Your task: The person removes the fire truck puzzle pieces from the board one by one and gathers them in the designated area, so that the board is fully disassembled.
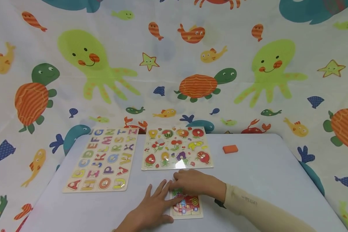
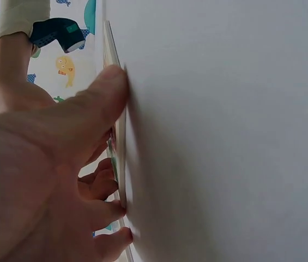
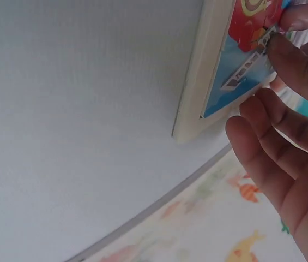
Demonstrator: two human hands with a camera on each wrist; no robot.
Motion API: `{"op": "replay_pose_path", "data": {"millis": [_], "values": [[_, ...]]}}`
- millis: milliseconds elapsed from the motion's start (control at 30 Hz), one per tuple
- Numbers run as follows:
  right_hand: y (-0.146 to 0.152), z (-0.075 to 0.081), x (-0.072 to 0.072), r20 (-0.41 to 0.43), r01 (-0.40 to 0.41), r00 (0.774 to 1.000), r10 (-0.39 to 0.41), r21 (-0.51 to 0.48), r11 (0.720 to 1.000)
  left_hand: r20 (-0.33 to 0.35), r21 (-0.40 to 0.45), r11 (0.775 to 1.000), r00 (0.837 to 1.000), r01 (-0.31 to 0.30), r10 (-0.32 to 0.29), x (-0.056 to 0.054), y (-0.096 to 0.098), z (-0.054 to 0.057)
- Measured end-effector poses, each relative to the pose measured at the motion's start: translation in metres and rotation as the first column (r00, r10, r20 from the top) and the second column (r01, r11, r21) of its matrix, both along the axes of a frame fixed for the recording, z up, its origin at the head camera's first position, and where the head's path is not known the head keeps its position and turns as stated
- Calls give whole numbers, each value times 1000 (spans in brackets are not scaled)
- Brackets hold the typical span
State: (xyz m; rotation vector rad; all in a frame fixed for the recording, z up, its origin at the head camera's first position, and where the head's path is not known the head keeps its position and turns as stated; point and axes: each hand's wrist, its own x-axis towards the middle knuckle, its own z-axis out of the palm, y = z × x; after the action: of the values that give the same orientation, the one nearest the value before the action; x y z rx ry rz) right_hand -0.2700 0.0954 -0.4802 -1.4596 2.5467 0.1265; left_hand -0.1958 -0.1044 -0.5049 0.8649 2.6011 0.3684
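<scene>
Looking down, we saw the small puzzle board (image 1: 191,211) lying under and between both hands, with its near end uncovered below the fingers. The left hand (image 1: 150,208) was spread wide beside it, one finger reaching onto the red picture and the thumb against the frame in the left wrist view. The right hand (image 1: 195,182) bent over the board's far end with loosely curved fingers, its thumb tip touching the picture; we could not tell whether it held a piece. We found the alphabet board (image 1: 103,160) beyond and left of the left hand, the fruit board (image 1: 175,154) just beyond the right hand, and the orange block (image 1: 230,149) farther out to that hand's right.
</scene>
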Motion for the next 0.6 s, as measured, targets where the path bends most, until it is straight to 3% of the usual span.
{"op": "replay_pose_path", "data": {"millis": [333,600], "values": [[-4,5,-2,-62,-58,996,61,52,997,-8,4,1000,1000,12,-12,0,-2,0],[-5,3,-5,-16,-86,996,86,17,996,-5,11,1000,1000,15,-14,0,-3,-2]]}}
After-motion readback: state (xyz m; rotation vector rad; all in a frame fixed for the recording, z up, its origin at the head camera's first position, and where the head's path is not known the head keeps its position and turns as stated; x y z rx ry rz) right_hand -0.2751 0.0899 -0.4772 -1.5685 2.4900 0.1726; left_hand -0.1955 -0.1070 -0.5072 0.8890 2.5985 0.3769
